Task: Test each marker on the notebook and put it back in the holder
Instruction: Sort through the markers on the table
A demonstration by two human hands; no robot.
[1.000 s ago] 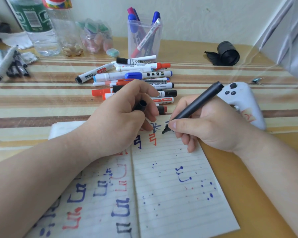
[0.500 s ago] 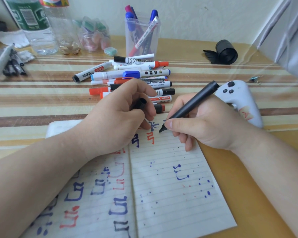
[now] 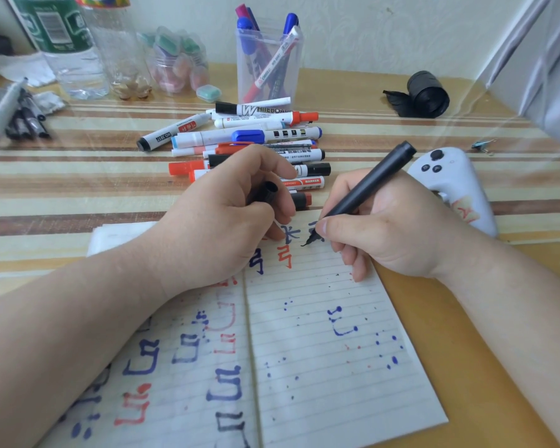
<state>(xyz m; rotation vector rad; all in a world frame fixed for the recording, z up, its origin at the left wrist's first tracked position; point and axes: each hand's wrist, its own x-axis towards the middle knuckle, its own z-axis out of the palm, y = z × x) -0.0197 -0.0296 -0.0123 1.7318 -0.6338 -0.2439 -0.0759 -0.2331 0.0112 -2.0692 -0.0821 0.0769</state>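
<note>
Presently a black marker (image 3: pixel 369 189) is gripped in the right hand (image 3: pixel 398 231), pinched between the thumb and curled fingers. Its tip is set on the top of the right page of the notebook (image 3: pixel 320 350), just left of the thumb, and its barrel is tilted up and away to the right. A black cap (image 3: pixel 268 191) is held in the left hand (image 3: pixel 220 224), the fingers being curled round it and its open end left in view. That hand is rested over the notebook's fold, near the right hand but apart from it. Blue, red and black marks are seen on both pages, under and nearer than the hands. Just beyond the left hand's knuckles a pile (image 3: pixel 256 137) of capped markers is laid on the counter (image 3: pixel 78 189), part of it hidden by the fingers. Farther beyond the pile a clear holder (image 3: pixel 269 63) is stood upright with several markers in it. A white controller (image 3: pixel 463 182) is laid just beyond the right hand, partly covered by it. A black roll (image 3: pixel 425 93) is seen well beyond that. Far to the left of the left hand, bottles (image 3: pixel 68 53) and some pens (image 3: pixel 10 114) are placed.
</note>
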